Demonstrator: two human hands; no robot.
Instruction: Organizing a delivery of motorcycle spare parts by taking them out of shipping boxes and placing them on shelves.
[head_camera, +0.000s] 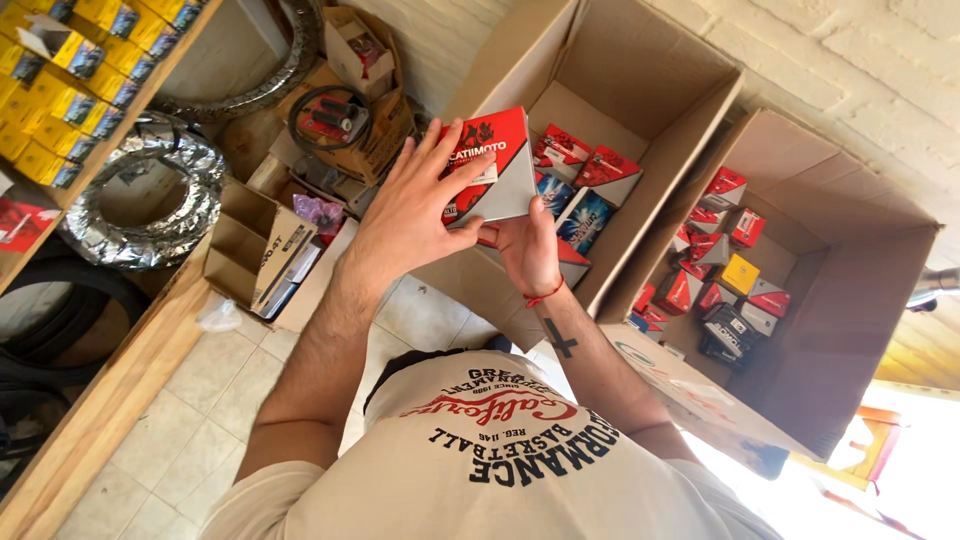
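Note:
I hold a small red, white and grey carton with both hands, above the near edge of a large open cardboard box. My left hand lies spread over the carton's left side, fingers apart. From below, my right hand grips it; a red string is on that wrist and a cross tattoo on the forearm. Inside the large box lie several small red and blue cartons.
A second open cardboard box to the right holds several small red, yellow and black cartons. At left are a shelf of yellow cartons, foil-wrapped tyres, black tyres, small open cartons and a tiled floor.

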